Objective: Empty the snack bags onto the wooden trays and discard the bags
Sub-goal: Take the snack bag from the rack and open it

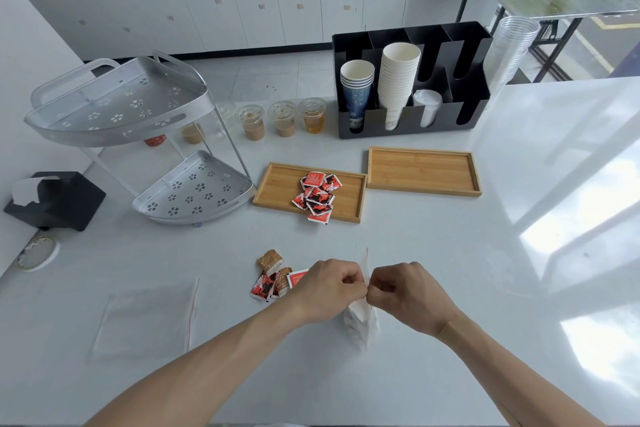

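My left hand (pixel 329 289) and my right hand (pixel 407 291) pinch the red-striped top edge of a clear zip bag (pixel 360 321), which stands upright between them over the white table with pale contents inside. Just left of my left hand lie a few red and brown snack packets (pixel 273 277) on the table, partly hidden by that hand. Farther back, the left wooden tray (pixel 277 185) carries a pile of red snack packets (pixel 317 196). The right wooden tray (pixel 422 170) beside it has nothing on it. An empty flat zip bag (pixel 149 315) lies at the front left.
A two-tier metal corner rack (pixel 138 135) stands at the left, with lidded drink cups (pixel 284 120) behind it. A black cup organiser (pixel 412 87) holds paper cups at the back. A black napkin holder (pixel 55 199) and a tape roll (pixel 38 253) sit at the far left.
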